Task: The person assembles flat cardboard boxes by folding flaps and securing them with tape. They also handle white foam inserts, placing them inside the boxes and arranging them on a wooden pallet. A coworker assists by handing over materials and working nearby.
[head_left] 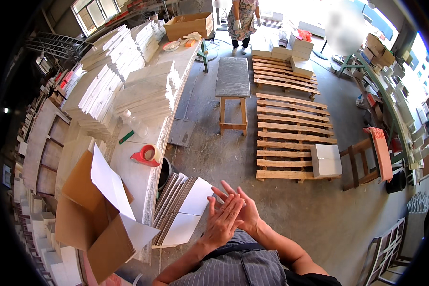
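Note:
My left hand lies across the palm of my right hand in front of my striped apron. The fingers of both hands are stretched out, and I see nothing held in them; the palms are partly hidden where they overlap. Just left of the hands leans a stack of flattened cardboard boxes, white on the outer face. An open cardboard box with raised flaps, brown inside and white outside, stands on the left workbench.
On the bench are a red tape dispenser, a clear bottle, a green strip and stacked pale panels. Ahead stand a stool, wooden pallets and a white carton. Another person stands beyond.

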A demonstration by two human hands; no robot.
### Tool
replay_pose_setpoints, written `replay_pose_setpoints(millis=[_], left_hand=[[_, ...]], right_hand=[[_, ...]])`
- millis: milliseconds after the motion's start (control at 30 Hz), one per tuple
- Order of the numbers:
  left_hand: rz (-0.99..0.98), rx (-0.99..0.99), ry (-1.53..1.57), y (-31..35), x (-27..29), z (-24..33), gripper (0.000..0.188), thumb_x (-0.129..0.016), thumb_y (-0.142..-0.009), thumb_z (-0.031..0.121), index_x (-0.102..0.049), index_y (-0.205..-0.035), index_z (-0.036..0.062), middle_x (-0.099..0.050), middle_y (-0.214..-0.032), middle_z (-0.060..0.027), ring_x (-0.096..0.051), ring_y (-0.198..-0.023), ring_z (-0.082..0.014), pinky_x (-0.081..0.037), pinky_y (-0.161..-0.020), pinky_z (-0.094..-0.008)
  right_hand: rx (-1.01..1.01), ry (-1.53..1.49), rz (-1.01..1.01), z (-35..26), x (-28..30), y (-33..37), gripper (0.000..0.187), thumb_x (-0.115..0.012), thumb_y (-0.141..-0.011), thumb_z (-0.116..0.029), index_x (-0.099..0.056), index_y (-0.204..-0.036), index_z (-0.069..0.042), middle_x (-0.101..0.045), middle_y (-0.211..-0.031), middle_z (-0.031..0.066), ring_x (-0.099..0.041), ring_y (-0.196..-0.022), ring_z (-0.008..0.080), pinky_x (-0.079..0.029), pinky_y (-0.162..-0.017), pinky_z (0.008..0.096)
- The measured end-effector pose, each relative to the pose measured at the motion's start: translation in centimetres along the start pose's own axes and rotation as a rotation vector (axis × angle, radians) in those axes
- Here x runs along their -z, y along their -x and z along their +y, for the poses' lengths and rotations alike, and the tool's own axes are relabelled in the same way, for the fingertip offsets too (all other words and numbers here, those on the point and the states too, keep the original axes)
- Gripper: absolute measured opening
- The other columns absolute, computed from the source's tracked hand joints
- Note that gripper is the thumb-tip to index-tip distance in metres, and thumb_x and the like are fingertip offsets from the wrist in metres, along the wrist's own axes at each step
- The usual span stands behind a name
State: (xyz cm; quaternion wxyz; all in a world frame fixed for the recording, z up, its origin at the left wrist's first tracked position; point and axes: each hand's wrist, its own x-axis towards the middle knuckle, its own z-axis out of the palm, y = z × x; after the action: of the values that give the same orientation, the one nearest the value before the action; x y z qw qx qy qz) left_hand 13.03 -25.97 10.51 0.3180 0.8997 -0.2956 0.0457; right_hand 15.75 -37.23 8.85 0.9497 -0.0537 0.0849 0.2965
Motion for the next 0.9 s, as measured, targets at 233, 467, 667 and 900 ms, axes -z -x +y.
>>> replay_pose_setpoints(millis=[233,467,667,900], left_hand=[[-0.213,-0.140,-0.009,-2.8,1.3,2.2,0.060,-0.036,-0.087,0.051,-0.037,-0.133,0.0120,-0.021,-0.145,-0.0081,-0.013,-0.135,-0.0288,-0.006,-0.105,-0.0535],[-0.145,-0.102,-0.094,-1.4,-2.7,0.6,0.057,-0.048,-0.083,0.045,-0.041,-0.131,0.0155,-0.023,-0.145,-0.0028,-0.011,-0.135,-0.0257,-0.002,-0.106,-0.0551],[-0.136,-0.048,0.177,-6.6,-6.5,4.7,0.059,-0.045,-0.084,0.049,-0.036,-0.134,0.0191,-0.017,-0.146,-0.0050,-0.007,-0.136,-0.0284,0.001,-0.105,-0.0574],[-0.069,0.162,-0.131,-10.7,-7.5,2.6,0.064,-0.050,-0.080,0.049,-0.031,-0.136,0.0247,-0.018,-0.146,-0.0058,-0.012,-0.135,-0.0288,-0.005,-0.106,-0.0557]], right_hand=[[-0.135,0.046,-0.062,1.7,1.3,2.0,0.049,-0.025,-0.096,-0.035,-0.023,-0.139,-0.010,-0.027,-0.141,0.0090,-0.032,-0.126,0.0277,-0.028,-0.103,0.0395],[-0.176,0.344,0.023,-2.5,4.5,3.6,0.054,-0.029,-0.094,-0.039,-0.023,-0.138,-0.009,-0.030,-0.139,0.0105,-0.037,-0.123,0.0275,-0.033,-0.100,0.0388],[-0.172,0.236,0.086,-7.1,3.8,2.9,0.058,-0.026,-0.093,-0.045,-0.025,-0.137,-0.007,-0.030,-0.139,0.0136,-0.034,-0.124,0.0305,-0.029,-0.103,0.0431],[-0.312,0.542,-0.060,-10.3,7.0,2.7,0.063,-0.025,-0.091,-0.052,-0.025,-0.137,-0.011,-0.023,-0.142,0.0150,-0.030,-0.127,0.0314,-0.028,-0.103,0.0454]])
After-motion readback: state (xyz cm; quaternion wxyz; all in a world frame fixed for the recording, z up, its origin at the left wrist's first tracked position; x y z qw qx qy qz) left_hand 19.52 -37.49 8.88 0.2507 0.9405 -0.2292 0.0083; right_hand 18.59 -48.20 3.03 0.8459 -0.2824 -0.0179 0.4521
